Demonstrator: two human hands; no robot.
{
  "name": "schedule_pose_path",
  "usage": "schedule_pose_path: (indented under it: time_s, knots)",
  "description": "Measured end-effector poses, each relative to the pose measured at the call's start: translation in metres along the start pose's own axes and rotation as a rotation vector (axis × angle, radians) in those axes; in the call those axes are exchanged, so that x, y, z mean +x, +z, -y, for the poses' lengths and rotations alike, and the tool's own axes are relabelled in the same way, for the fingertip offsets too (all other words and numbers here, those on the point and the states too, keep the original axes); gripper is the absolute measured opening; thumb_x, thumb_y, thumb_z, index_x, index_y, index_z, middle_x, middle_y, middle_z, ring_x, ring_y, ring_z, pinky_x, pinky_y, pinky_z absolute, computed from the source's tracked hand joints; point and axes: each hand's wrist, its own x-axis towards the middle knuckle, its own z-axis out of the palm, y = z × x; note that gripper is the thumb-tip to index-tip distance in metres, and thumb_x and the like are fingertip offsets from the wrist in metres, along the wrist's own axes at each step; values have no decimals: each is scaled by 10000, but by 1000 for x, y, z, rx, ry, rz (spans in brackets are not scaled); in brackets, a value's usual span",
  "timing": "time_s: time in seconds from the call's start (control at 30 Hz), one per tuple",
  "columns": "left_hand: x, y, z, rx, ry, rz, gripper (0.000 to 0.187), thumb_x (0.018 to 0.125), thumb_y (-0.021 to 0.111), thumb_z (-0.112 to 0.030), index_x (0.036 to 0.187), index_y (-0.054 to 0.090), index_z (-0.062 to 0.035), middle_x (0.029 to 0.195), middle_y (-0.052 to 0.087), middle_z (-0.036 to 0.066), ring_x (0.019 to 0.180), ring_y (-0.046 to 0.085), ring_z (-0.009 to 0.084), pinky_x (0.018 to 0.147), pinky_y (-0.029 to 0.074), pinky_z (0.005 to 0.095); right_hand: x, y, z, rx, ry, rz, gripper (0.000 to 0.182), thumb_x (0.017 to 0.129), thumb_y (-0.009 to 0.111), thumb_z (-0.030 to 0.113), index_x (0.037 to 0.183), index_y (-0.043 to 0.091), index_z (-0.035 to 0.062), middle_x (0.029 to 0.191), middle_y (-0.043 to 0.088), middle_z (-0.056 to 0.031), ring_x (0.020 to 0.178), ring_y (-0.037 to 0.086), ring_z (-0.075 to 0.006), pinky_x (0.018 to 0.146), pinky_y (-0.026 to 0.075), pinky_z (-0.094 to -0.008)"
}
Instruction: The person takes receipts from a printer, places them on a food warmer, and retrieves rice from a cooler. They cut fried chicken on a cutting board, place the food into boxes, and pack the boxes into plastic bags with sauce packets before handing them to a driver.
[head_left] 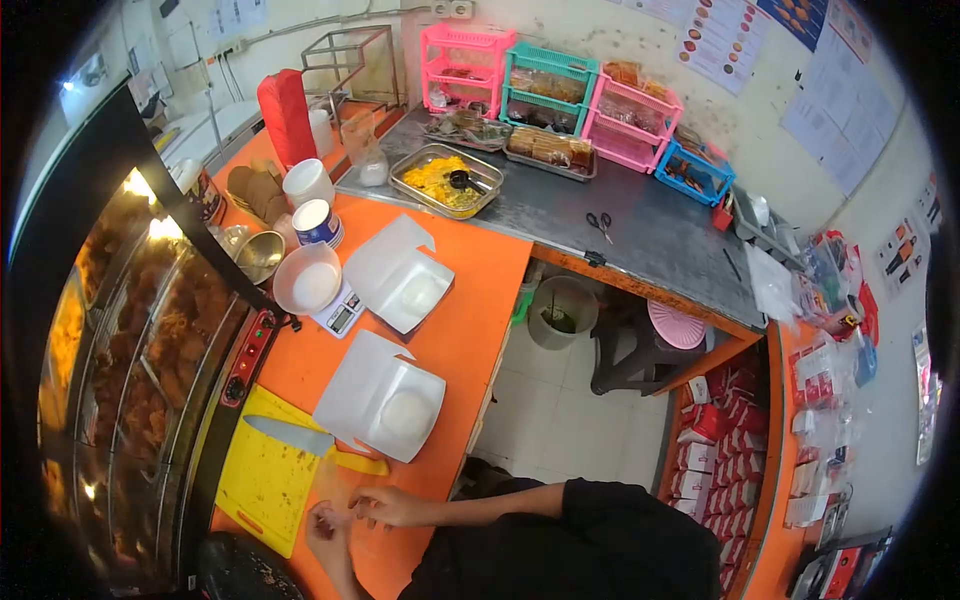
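Past the black sleeve (600, 500), pinching clear plastic (331, 484) in closed fingers of left hand (328, 530) and right hand (392, 507), lengthwise from fingertips toward the knife (290, 435).

I can pass along the orange counter (482, 320) right of the open white boxes (355, 385); they block straight ahead, knife (288, 434) on yellow board (255, 485) obstructs left.
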Motion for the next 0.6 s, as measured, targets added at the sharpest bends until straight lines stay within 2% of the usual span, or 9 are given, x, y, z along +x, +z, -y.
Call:
schedule_pose_path:
  time_s: [0.07, 0.1, 0.17, 0.27, 0.33, 0.43, 0.5, 0.57, 0.6]
  knots:
    - [-15, 19, -25, 67, 147, 164, 187, 798, 642, -128, 929, 569, -16, 747, 455, -18, 674, 412, 68, 596, 361, 201, -2, 1, -8, 274, -6, -93, 236, 884, 467, 174, 1090, 503, 65, 661, 512, -17, 434, 450, -75, 373, 355, -213]
    - [-20, 25, -31, 66, 136, 105, 143, 773, 652, -66, 885, 592, 1, 749, 454, -3, 666, 419, 85, 588, 362, 215, -6, -3, 2, 281, -13, -94, 236, 884, 467, 174, 1090, 503, 65, 661, 512, -17, 434, 450, -75, 373, 355, -213]
    - [-23, 31, -38, 239, 201, 24, 116, 778, 648, -63, 864, 610, 4, 746, 458, 10, 653, 423, 100, 577, 362, 222, -16, -20, 21, 723, 340, 198, 173, 896, 442, 162, 1019, 521, 69, 555, 434, 34, 370, 351, -34, 334, 268, -169]
    - [-30, 38, -41, 491, 232, -70, 65, 770, 626, -22, 823, 660, -7, 824, 470, 69, 726, 453, 172, 618, 375, 271, -15, -17, 26, 1093, 423, 260, 122, 916, 428, 171, 919, 519, 90, 521, 363, 68, 347, 255, -21, 316, 191, -163]
    - [-38, 43, -35, 639, 550, -165, 138, 745, 617, 4, 870, 668, -27, 944, 447, 106, 852, 448, 228, 705, 373, 325, -11, -13, 26, 1120, 409, 154, 122, 923, 427, 182, 883, 509, 101, 523, 357, 70, 353, 244, -22, 323, 186, -161]
    - [-48, 46, -35, 736, 678, -265, 192, 722, 618, 16, 903, 664, -30, 1030, 409, 126, 945, 415, 262, 764, 349, 362, -8, 0, 27, 1208, 423, -16, 142, 929, 440, 220, 851, 501, 118, 525, 343, 71, 365, 231, -25, 334, 191, -166]
    - [-50, 48, -37, 733, 672, -304, 206, 726, 618, 10, 924, 661, -30, 998, 417, 121, 915, 425, 263, 751, 357, 361, -11, 4, 33, 1273, 442, -90, 152, 927, 454, 247, 854, 502, 123, 524, 335, 71, 371, 229, -25, 338, 200, -172]
    - [-49, 49, -36, 725, 674, -333, 220, 731, 619, 5, 945, 658, -31, 967, 426, 116, 884, 436, 263, 739, 364, 361, -19, 1, 40, 835, 427, -79, 169, 926, 456, 276, 859, 491, 125, 528, 319, 68, 384, 236, -25, 351, 197, -186]
    - [-47, 48, -31, 667, 566, -298, 214, 749, 604, -1, 955, 656, -28, 929, 429, 109, 853, 442, 259, 725, 370, 353, -25, 1, 41, 840, 423, -85, 169, 926, 456, 276, 859, 491, 125, 528, 319, 68, 384, 236, -25, 351, 197, -186]
